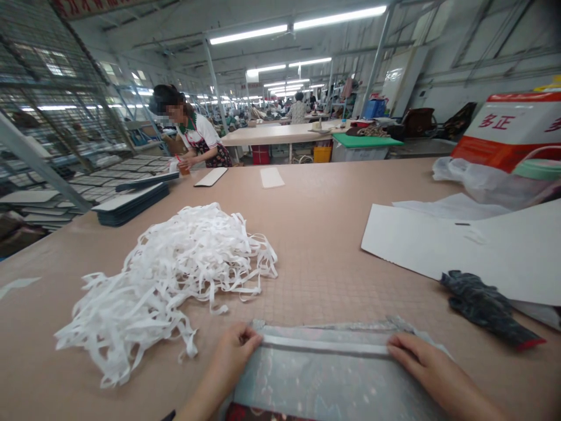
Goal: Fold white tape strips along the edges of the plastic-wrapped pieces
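Note:
A white strip (324, 345) lies stretched across the upper part of a pale grey-blue patterned fabric piece (319, 383) at the table's near edge. My left hand (239, 345) pinches the strip's left end between thumb and fingers. At the other end, my right hand (412, 354) grips the strip in the same way, close to the fabric's right side. Dark red patterned cloth (258, 413) shows under the fabric at the bottom. Left of the fabric spreads a tangled heap of white strips (188, 251).
A dark glove-like cloth (488, 307) lies on the right, beside white board sheets (460, 245). Stacked dark-edged panels (131, 204) stand at the left edge of the brown table (319, 245). Across the table a co-worker (197, 131) handles something. A red-white box (508, 128) sits far right.

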`<move>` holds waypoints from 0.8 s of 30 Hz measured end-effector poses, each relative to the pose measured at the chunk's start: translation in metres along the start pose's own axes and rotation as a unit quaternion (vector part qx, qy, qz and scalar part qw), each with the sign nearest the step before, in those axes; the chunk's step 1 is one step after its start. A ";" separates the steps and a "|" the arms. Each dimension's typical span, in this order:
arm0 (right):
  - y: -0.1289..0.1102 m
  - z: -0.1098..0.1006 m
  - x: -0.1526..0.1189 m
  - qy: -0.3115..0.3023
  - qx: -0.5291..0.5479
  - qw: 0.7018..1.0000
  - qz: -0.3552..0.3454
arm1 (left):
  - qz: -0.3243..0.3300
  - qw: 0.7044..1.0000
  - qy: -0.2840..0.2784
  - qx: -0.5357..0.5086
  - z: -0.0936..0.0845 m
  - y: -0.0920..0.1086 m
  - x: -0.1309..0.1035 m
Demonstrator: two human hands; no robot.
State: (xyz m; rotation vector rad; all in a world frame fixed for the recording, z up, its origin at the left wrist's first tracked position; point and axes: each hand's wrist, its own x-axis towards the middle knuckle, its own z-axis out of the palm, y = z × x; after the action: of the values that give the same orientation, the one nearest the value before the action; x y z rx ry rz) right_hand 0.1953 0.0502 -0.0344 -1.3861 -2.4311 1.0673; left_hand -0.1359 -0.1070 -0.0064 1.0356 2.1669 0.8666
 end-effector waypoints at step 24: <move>-0.011 0.008 0.012 0.034 -0.118 0.992 0.026 | 0.075 0.924 0.009 0.376 0.012 0.010 -0.001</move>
State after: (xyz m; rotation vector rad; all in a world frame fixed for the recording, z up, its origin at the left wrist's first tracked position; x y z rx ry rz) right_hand 0.1774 0.0524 -0.0363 -1.5338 -2.5504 0.7467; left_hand -0.1221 -0.0990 -0.0063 1.5610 2.5138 0.0589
